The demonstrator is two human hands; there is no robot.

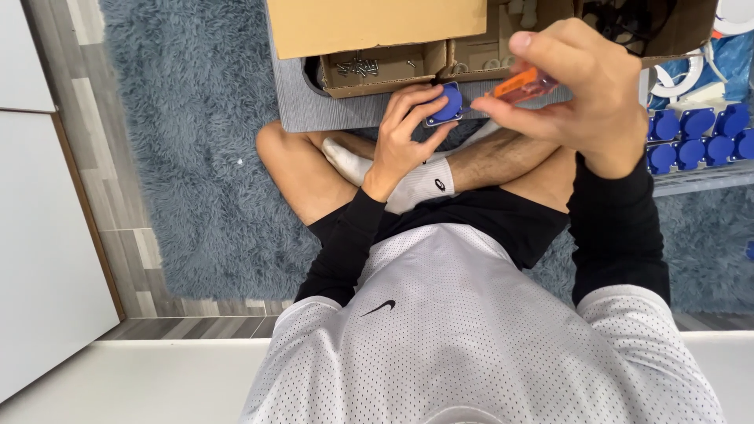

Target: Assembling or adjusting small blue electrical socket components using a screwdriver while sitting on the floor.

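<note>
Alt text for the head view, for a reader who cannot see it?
A seated person's left hand holds a blue round part while the right hand grips an orange-handled tool beside it, above a cardboard box on a grey rug.

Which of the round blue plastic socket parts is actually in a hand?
The round blue plastic part gripped by the left hand; the others sit in rows at far right.

Home room w/ shaggy blue-grey rug (188,118), wood-look floor (118,220), cardboard parts box (377,31) on low table (314,110).
</note>
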